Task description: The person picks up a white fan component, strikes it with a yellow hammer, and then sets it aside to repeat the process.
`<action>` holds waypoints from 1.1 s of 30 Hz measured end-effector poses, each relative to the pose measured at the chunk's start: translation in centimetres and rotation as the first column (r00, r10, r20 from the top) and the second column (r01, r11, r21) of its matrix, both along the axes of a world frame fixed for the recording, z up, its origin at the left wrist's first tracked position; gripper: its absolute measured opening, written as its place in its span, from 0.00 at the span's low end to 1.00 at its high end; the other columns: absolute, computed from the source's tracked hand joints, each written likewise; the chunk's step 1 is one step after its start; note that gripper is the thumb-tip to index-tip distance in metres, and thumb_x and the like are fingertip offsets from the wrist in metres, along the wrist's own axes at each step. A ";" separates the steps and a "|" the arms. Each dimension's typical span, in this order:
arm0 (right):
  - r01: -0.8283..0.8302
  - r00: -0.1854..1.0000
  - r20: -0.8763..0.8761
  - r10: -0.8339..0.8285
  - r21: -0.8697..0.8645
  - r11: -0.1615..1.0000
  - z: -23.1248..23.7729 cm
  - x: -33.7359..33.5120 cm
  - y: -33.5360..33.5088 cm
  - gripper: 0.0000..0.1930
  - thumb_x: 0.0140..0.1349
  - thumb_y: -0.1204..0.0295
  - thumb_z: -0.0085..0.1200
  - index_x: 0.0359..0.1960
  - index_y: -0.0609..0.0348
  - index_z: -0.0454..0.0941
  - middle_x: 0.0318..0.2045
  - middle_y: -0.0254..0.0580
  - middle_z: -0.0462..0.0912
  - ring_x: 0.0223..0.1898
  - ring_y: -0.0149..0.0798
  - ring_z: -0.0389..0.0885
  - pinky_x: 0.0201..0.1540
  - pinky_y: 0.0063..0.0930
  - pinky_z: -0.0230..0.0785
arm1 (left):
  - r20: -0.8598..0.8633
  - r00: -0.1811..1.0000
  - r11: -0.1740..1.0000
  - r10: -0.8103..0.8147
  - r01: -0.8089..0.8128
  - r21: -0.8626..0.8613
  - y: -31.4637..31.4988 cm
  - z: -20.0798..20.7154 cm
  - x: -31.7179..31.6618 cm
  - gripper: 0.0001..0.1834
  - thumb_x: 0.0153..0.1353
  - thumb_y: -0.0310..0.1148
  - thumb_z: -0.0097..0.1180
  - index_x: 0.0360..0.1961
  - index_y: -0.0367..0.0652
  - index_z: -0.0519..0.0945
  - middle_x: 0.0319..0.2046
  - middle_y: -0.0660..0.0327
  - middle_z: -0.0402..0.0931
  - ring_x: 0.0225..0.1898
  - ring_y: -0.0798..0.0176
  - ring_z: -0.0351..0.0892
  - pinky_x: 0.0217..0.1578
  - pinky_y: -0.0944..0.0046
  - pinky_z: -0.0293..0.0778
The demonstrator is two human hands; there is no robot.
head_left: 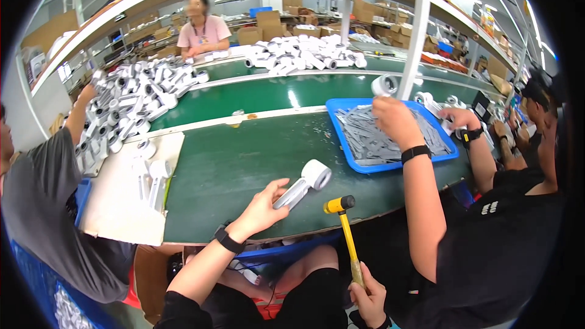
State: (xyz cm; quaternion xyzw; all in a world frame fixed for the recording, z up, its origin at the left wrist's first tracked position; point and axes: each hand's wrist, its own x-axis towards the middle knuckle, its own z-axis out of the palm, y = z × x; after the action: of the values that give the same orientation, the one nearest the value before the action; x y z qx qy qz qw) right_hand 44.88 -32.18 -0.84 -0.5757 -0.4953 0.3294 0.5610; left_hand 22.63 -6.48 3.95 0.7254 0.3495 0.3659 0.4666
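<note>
My left hand (261, 210) is closed round the grey handle end of a white plastic part with a round ring head (315, 173), held low over the green work surface (244, 173). In my right hand (368, 300), near the lower edge, is a hammer (348, 231) with a yellow handle and a yellow-and-black head. It is gripped by the bottom of the handle. The hammer head stands upright just right of the white part, apart from it.
A co-worker's arm (420, 189) reaches over a blue tray (365, 169) of flat grey strips at the right. White ring-headed parts (131, 100) are heaped at the left, beside another worker (46, 207). A pale board (122, 207) carries several more. A metal post (417, 30) rises behind the tray.
</note>
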 end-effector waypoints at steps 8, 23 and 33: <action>-0.208 0.918 0.363 0.158 0.104 0.973 4.5 -1.9 4.3 0.28 0.60 0.83 0.56 0.64 0.65 0.70 0.28 0.36 0.77 0.21 0.24 0.72 0.25 0.18 0.64 | -0.225 0.892 0.867 0.393 -0.277 0.415 -2.1 -0.4 -4.4 0.13 0.53 0.34 0.68 0.35 0.36 0.83 0.33 0.51 0.80 0.39 0.47 0.78 0.43 0.53 0.74; -0.210 0.831 0.542 0.122 0.103 0.972 7.2 -3.0 6.9 0.26 0.60 0.82 0.57 0.62 0.64 0.72 0.26 0.46 0.74 0.26 0.40 0.74 0.32 0.28 0.67 | -0.160 0.917 0.885 0.365 -0.288 0.367 -2.1 -0.7 -4.5 0.13 0.50 0.33 0.69 0.32 0.36 0.81 0.33 0.50 0.80 0.41 0.46 0.77 0.46 0.51 0.74; -0.316 0.761 0.601 0.243 0.016 0.949 7.2 -3.5 7.3 0.27 0.60 0.82 0.56 0.63 0.62 0.72 0.26 0.40 0.74 0.25 0.30 0.72 0.31 0.23 0.66 | -0.176 0.869 0.835 0.462 -0.360 0.416 -2.4 -1.7 -5.4 0.16 0.50 0.37 0.70 0.37 0.39 0.83 0.32 0.53 0.80 0.41 0.48 0.77 0.45 0.52 0.73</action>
State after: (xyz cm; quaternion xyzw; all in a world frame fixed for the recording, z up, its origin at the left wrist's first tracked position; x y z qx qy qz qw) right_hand 41.43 -24.92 6.39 -0.5352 -0.7440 0.1839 0.3553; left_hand 17.27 -8.85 2.23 0.7496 0.4832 0.4154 0.1790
